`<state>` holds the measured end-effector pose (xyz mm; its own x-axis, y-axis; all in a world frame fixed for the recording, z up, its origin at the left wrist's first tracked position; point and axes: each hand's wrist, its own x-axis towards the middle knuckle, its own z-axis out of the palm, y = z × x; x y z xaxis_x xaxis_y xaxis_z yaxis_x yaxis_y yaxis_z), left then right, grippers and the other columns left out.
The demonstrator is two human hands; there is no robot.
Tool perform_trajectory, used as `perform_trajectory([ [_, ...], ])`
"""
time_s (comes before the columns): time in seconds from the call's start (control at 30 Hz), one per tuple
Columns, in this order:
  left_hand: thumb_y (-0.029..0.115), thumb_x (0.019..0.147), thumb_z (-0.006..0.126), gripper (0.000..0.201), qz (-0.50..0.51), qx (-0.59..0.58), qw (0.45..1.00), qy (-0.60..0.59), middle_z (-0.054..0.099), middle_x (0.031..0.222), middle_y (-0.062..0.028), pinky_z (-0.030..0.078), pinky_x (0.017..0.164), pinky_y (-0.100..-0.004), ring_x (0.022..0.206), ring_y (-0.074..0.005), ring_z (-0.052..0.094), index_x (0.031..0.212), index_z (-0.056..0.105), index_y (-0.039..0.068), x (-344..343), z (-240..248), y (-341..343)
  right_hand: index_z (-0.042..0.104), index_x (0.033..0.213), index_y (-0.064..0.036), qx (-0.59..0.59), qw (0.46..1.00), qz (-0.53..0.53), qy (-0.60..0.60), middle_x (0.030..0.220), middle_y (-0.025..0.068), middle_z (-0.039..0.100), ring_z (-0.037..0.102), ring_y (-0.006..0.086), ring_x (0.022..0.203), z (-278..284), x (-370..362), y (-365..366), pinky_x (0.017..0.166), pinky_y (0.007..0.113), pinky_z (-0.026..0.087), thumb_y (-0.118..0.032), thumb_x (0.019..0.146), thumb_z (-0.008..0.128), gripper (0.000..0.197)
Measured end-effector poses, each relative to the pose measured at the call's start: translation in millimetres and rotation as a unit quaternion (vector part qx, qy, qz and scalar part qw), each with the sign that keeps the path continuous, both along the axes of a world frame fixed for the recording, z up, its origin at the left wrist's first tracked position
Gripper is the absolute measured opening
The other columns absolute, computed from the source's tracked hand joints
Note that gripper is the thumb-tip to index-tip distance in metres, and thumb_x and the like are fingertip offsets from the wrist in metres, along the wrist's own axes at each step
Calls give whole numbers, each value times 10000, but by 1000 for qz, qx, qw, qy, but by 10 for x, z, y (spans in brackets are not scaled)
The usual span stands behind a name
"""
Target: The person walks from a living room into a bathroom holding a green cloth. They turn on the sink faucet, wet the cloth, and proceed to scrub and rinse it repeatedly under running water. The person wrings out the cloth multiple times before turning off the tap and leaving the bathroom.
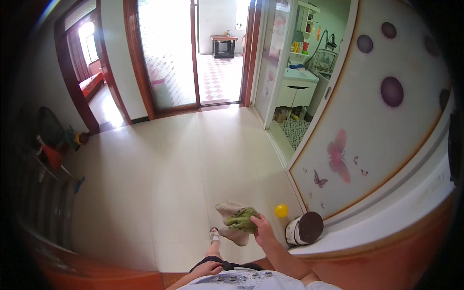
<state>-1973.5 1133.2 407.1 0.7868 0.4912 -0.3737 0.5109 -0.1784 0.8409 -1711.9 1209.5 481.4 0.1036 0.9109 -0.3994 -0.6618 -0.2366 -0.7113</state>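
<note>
My right hand (261,229) is closed on a cloth (240,220), its thumb and fingers pinching one end. The cloth hangs in folds above the floor, green on the gripped part and beige where it spreads out. Low in the picture, my left hand (209,268) rests against my dark shorts, fingers stretched out and holding nothing. Below the cloth, one sandalled foot (214,235) shows on the tiles; the other is hidden.
Right of the cloth lie a yellow ball (281,210) and a bin with a brown lid (309,228), beside a sliding door (357,140) with butterflies. Ahead, a glazed door (169,58) leads out. A washroom cabinet (296,92) stands right; toys (75,138) sit left.
</note>
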Motion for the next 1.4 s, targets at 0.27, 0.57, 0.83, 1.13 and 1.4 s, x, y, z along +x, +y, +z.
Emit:
perform_trajectory([
  [0.27,307,827,493,262,14,113,987,110,594,1008,-96,480,777,-373,930,-268,578,976,637,146,540,629,2408,494,1103,-56,-22,992,-119,-27,1002,46,575,550,168,927,191,645,1922,831,312,441,-74,832,529,273],
  [0.57,220,820,557,354,-48,184,982,15,486,1215,-99,467,820,-390,1042,-296,523,1162,514,141,2216,542,5218,507,1088,-54,-63,915,-397,-37,1024,44,545,530,160,944,-328,2288,3192,797,318,454,-95,808,530,283],
  [0.83,218,829,577,441,95,114,984,-94,409,1287,-184,412,906,-374,1142,-332,445,1217,459,45,4024,945,7173,499,1140,-33,-39,941,-326,-86,1001,28,558,538,130,892,-89,3796,5172,809,272,437,-74,810,545,336],
  [1.13,187,868,520,445,232,12,963,-139,409,1295,-157,319,993,-340,1203,-256,392,1274,415,37,5331,468,9379,491,1174,-17,26,986,-88,-137,1070,42,569,525,123,979,257,4879,7622,888,271,402,-75,841,533,341],
  [1.4,322,921,403,510,181,-183,948,-186,300,1394,-104,250,1023,-388,1278,-215,274,1357,307,73,7100,623,11404,518,1149,-41,7,988,-15,-154,996,-2,571,532,66,898,455,6122,9300,792,216,432,-206,897,520,301],
])
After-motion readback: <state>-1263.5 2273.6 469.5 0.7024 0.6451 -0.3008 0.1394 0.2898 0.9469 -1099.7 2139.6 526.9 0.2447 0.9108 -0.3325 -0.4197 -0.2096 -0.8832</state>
